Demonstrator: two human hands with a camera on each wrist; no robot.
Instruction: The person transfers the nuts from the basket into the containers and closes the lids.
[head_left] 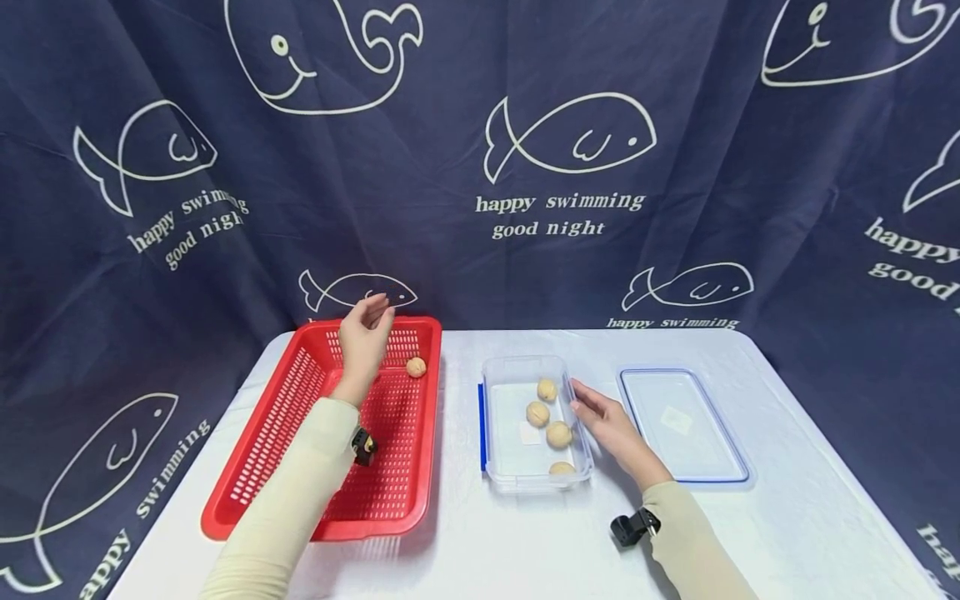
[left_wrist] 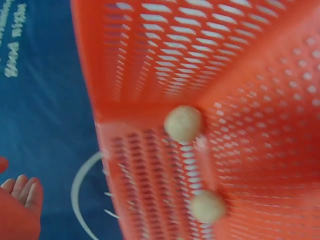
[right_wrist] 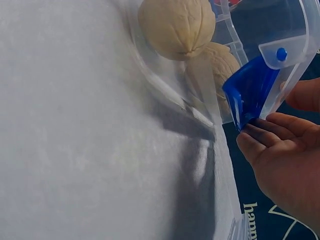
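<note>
My left hand [head_left: 365, 333] is raised over the far end of a red perforated basket [head_left: 431, 433], fingers loosely bent and nothing seen between them. One walnut [head_left: 416, 367] lies at the basket's far right. The left wrist view, slightly blurred, shows two walnuts there, including a lower walnut [left_wrist: 207, 206]. With its fingertips, my right hand [head_left: 611, 425] touches the right side of a clear plastic container [head_left: 498, 454]. Several walnuts, among them a walnut [head_left: 558, 434], lie inside it. In the right wrist view, my fingers are at a blue latch [right_wrist: 252, 90], the thumb beside the wall.
A clear lid with a blue seal [head_left: 684, 425] lies flat on the white-covered table [head_left: 457, 550], right of my right hand. Another blue latch [head_left: 482, 427] hangs along the container's left side. A dark curtain [head_left: 450, 167] with fish drawings stands behind the table.
</note>
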